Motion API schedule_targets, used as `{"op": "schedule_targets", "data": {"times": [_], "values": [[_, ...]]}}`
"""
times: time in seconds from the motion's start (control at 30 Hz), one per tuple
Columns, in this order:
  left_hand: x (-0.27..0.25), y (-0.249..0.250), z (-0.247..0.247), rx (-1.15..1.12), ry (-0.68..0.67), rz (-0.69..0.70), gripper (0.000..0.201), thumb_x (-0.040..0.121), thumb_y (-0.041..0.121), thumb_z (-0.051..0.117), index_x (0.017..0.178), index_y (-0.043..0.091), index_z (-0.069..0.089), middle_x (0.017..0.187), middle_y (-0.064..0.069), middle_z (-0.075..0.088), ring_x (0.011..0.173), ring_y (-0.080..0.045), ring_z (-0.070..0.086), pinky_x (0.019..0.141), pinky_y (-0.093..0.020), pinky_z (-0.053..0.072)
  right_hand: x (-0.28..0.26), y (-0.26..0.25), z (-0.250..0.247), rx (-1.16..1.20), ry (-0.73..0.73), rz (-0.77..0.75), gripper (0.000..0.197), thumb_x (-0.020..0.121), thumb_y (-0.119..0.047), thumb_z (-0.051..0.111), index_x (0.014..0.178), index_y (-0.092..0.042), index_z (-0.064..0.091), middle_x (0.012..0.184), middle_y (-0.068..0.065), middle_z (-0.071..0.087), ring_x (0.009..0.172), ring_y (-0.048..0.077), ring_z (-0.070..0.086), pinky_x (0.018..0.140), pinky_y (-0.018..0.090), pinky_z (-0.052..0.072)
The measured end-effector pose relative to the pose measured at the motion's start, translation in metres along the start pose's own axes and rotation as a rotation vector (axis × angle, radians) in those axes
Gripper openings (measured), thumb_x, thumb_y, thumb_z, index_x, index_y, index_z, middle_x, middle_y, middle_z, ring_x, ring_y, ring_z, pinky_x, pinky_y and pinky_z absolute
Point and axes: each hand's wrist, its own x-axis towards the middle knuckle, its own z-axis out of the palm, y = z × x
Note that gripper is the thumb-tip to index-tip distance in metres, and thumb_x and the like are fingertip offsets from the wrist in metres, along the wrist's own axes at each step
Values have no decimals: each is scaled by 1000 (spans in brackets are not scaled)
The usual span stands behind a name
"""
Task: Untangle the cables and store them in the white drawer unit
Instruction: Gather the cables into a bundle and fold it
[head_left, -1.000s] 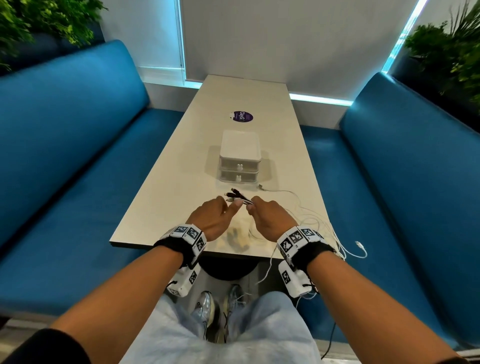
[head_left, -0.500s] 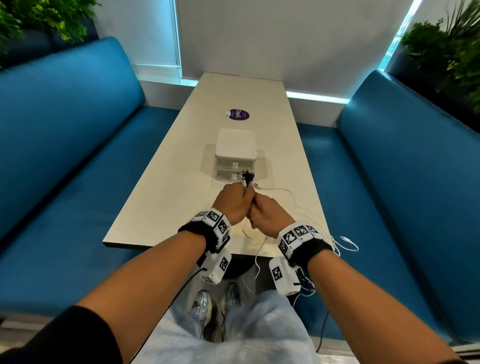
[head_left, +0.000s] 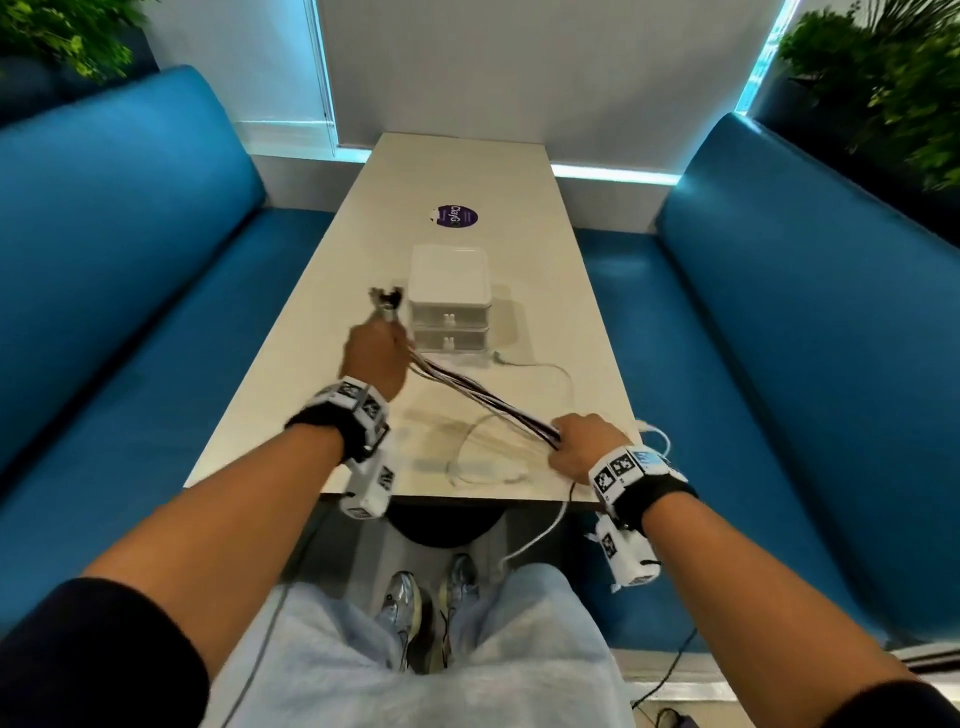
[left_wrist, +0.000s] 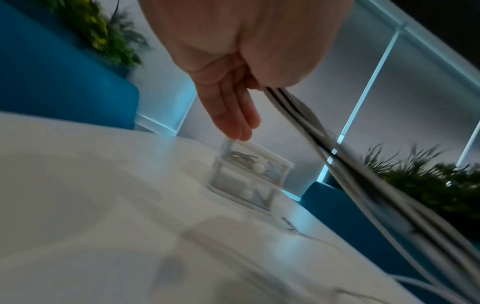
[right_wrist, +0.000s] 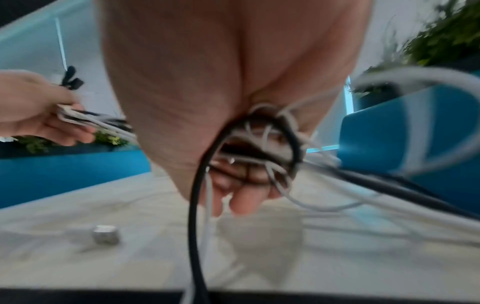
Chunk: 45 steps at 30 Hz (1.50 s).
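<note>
A bundle of black and white cables (head_left: 480, 392) stretches taut between my two hands above the table. My left hand (head_left: 375, 352) grips the bundle near its plug ends (head_left: 385, 300), raised beside the white drawer unit (head_left: 450, 304). My right hand (head_left: 583, 441) grips the other end near the table's front right corner, where the cables (right_wrist: 262, 142) loop in a tangle round its fingers. In the left wrist view the cables (left_wrist: 324, 139) run down from the closed thumb side of the hand. Both drawers of the unit (left_wrist: 249, 179) look closed.
More white cable (head_left: 524, 415) lies in loops on the table (head_left: 322, 322) before the unit and hangs over the front edge. A metal plug (right_wrist: 106, 234) rests on the tabletop. Blue benches (head_left: 104, 312) flank both sides. A purple sticker (head_left: 453, 216) lies beyond the unit.
My hands were together in front of the unit; now they have pulled apart, the left up and to the left, the right back toward the front right corner, drawing the bundle straight.
</note>
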Motion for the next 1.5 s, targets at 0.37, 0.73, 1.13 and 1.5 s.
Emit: {"op": "schedule_targets", "data": {"times": [0.37, 0.73, 1.13, 1.5], "values": [[16, -42, -32, 257, 72, -93, 28, 100, 14, 46, 120, -3, 54, 97, -30, 65, 90, -47, 62, 80, -50, 53, 5, 50, -14, -374, 335, 57, 34, 80, -10, 48, 107, -30, 54, 92, -4, 69, 99, 22, 62, 108, 42, 29], [23, -16, -50, -1057, 371, -478, 33, 106, 20, 29, 76, 12, 42, 62, -4, 40, 39, -17, 46, 47, -33, 52, 20, 8, -16, -375, 282, -80, 19, 94, -24, 44, 106, -29, 58, 89, 2, 70, 84, 29, 63, 72, 33, 33], [-28, -70, -52, 636, -476, 346, 76, 75, 86, 44, 120, 26, 55, 100, -2, 68, 85, -25, 64, 73, -34, 50, 37, -19, -7, -254, 338, -94, 29, 85, -48, 60, 103, -28, 52, 80, -5, 70, 87, 21, 66, 105, 38, 28], [2, -77, -58, 814, -273, 50, 33, 99, 35, 47, 98, 8, 64, 88, -14, 63, 78, -36, 61, 69, -38, 52, 30, 19, 3, 65, 345, -271, 20, 81, -10, 72, 94, -20, 60, 125, -2, 47, 114, 20, 45, 86, 25, 42]]}}
